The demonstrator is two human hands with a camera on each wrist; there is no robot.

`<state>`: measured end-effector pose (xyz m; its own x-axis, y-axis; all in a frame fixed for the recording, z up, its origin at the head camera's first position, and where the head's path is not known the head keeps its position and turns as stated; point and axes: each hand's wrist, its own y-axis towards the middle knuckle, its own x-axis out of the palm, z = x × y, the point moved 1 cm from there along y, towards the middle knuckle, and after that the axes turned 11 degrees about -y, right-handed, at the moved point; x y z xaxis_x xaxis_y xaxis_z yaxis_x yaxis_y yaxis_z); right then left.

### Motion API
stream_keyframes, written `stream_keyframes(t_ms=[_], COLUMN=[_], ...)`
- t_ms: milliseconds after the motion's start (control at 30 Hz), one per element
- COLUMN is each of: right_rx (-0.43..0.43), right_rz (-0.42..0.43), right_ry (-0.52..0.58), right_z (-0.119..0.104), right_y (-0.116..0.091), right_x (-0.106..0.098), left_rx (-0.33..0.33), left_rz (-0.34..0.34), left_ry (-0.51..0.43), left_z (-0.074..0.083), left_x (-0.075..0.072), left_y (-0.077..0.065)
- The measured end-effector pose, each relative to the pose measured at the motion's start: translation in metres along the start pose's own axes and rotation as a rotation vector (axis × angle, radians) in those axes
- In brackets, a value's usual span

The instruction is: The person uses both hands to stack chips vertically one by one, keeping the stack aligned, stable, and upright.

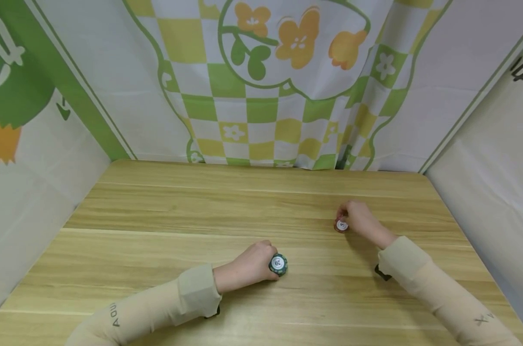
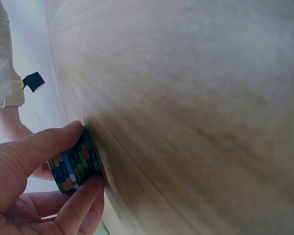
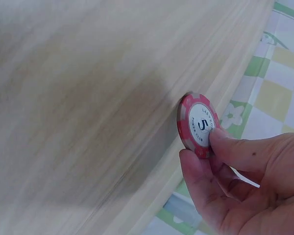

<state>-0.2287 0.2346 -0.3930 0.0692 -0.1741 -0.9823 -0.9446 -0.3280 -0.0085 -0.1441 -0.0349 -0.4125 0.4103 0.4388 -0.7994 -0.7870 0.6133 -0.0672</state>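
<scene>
A stack of green poker chips (image 1: 278, 264), the top one marked 20, stands near the middle of the table. My left hand (image 1: 253, 263) grips the stack from its left side; in the left wrist view thumb and fingers wrap the chips' edges (image 2: 74, 166). Farther back and to the right, my right hand (image 1: 359, 222) pinches a red poker chip (image 1: 341, 225) marked 5. The right wrist view has this red chip (image 3: 198, 125) tilted, its lower edge between thumb and fingertips, its far edge close to the wood.
The wooden table (image 1: 157, 202) reaches back to a green, yellow and white checked curtain (image 1: 261, 110). White printed cloth walls (image 1: 494, 144) close in both sides. A dark wrist device (image 1: 382, 273) hangs under the right sleeve.
</scene>
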Motion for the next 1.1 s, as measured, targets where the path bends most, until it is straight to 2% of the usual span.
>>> stream_keyframes(t_ms=[133, 300, 400, 633, 700, 933, 1100], right_rx=[0.007, 0.021, 0.041, 0.046, 0.053, 0.12, 0.1], right_rz=[-0.039, -0.09, -0.132, -0.211, -0.225, -0.279, -0.277], right_ry=[0.01, 0.079, 0.142, 0.383, 0.414, 0.447, 0.5], right_z=[-0.004, -0.008, -0.01, -0.01, -0.012, -0.026, -0.034], right_y=[-0.001, -0.003, -0.004, -0.004, -0.004, -0.006, -0.008], right_x=[-0.001, -0.002, -0.002, 0.004, 0.004, 0.002, 0.002], left_rx=[-0.003, 0.001, 0.004, 0.004, 0.003, 0.027, 0.024], left_rz=[0.0, 0.005, 0.008, 0.006, 0.007, 0.028, 0.025], left_ry=[-0.001, 0.004, 0.007, 0.009, 0.011, 0.015, 0.014], left_z=[-0.001, -0.001, -0.001, -0.001, -0.001, 0.0, 0.0], left_x=[0.0, 0.0, 0.0, 0.0, 0.0, 0.0, 0.0], left_y=[0.001, 0.001, 0.001, 0.002, 0.002, 0.001, 0.001])
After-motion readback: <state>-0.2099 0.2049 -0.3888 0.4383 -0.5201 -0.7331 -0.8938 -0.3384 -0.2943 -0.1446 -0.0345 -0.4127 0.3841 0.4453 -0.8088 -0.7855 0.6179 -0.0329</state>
